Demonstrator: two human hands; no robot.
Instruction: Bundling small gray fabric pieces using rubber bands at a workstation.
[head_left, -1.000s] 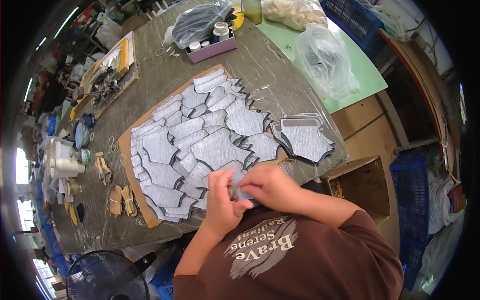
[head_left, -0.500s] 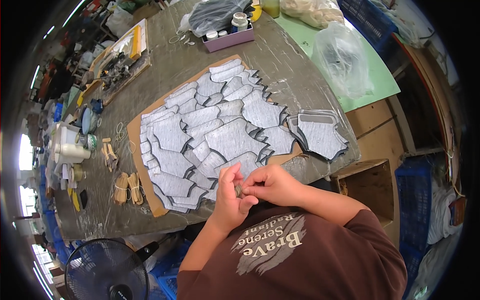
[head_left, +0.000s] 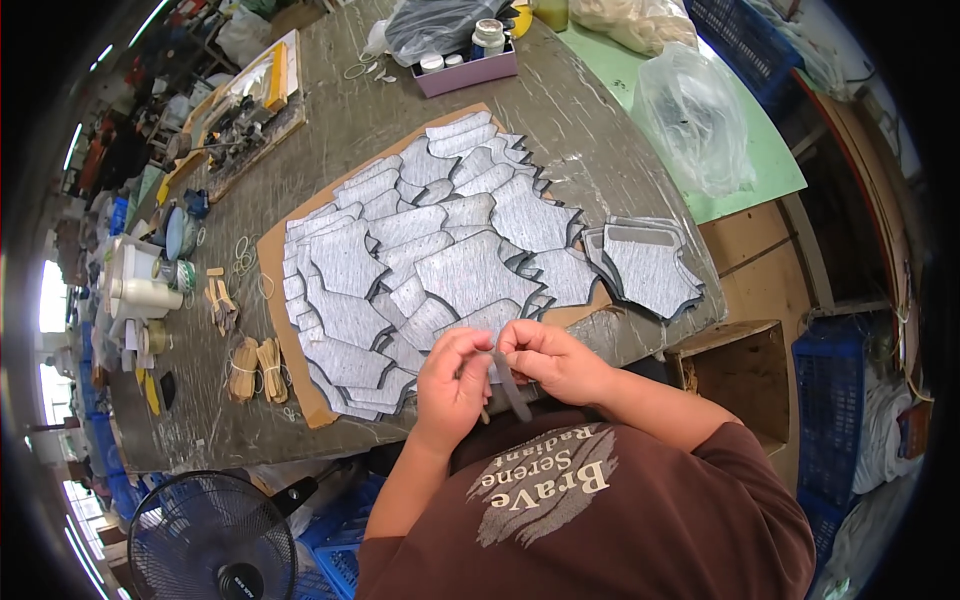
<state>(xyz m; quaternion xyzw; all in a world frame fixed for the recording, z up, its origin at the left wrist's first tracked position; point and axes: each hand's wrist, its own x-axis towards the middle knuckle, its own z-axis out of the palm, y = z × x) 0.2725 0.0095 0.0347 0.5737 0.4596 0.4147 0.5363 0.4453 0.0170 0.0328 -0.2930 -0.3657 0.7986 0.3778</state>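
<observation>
A narrow, dark grey strip (head_left: 514, 394) curves down between my two hands in front of my chest. My right hand (head_left: 552, 360) pinches its upper part between thumb and fingertips. Close beside it, my left hand (head_left: 455, 382) has its fingers bent together at the strip's top end, and a small pale tip pokes out under them. What lies inside the left fingers is partly hidden. Just beyond my hands, many overlapping grey fabric pieces (head_left: 468, 272) with dark, notched edges cover a brown cardboard sheet (head_left: 272, 290). A smaller stack of similar pieces (head_left: 648, 268) lies to the right.
The dark worktable (head_left: 560, 120) holds a purple box (head_left: 465, 75) with jars at the back. Bundles of tan strips (head_left: 256, 370) and rubber bands lie at left. A black fan (head_left: 212, 540) stands lower left; a wooden box (head_left: 735, 370) sits right of the table.
The strip, bunched small in my fingers before, now hangs out as a curved length. My left fingers have curled in from a more open pose, and the right hand has lifted slightly.
</observation>
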